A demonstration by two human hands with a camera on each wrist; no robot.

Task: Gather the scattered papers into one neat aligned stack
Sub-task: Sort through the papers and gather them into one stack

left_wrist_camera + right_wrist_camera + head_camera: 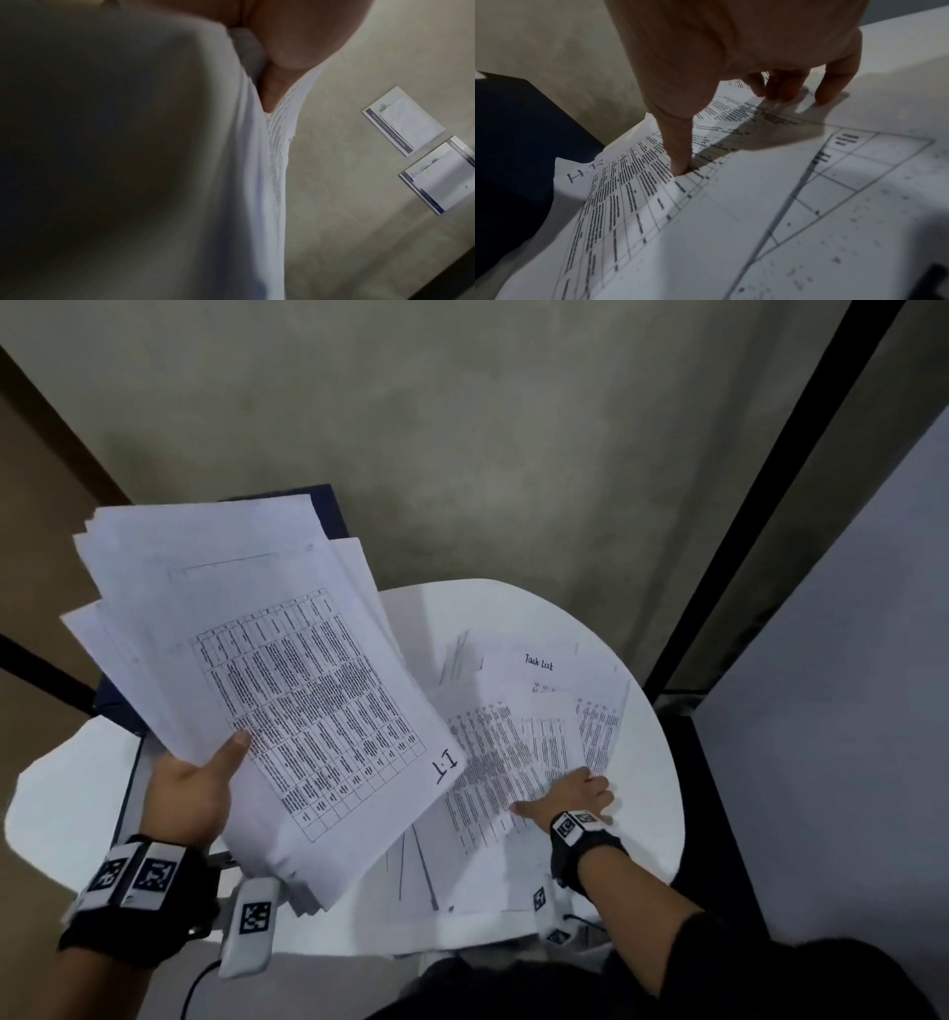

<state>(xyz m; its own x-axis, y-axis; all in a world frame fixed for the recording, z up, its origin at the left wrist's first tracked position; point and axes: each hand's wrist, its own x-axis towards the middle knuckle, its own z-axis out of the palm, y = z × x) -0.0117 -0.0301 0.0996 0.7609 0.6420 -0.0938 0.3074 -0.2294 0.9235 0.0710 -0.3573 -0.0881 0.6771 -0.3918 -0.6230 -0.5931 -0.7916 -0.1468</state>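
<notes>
My left hand point(205, 773) holds a thick, fanned bundle of printed sheets point(287, 685) raised over the left side of the round white table point(655, 814). Its thumb lies on the top sheet, which is marked "1.1"; the fingers are hidden underneath. The left wrist view shows the bundle's edge point(277, 162) wedged against the thumb point(295, 40). My right hand point(575, 793) rests on scattered papers point(493, 752) lying overlapped on the table. There, thumb point(677, 142) and fingertips point(829, 89) press down on a printed table sheet point(628, 203).
A "Task List" sheet point(539, 662) lies at the far side of the spread. A dark blue folder point(331, 508) sits behind the raised bundle, at the table's left. Two leaflets point(403, 121) lie on a grey surface. A dark partition frame point(770, 480) stands at the right.
</notes>
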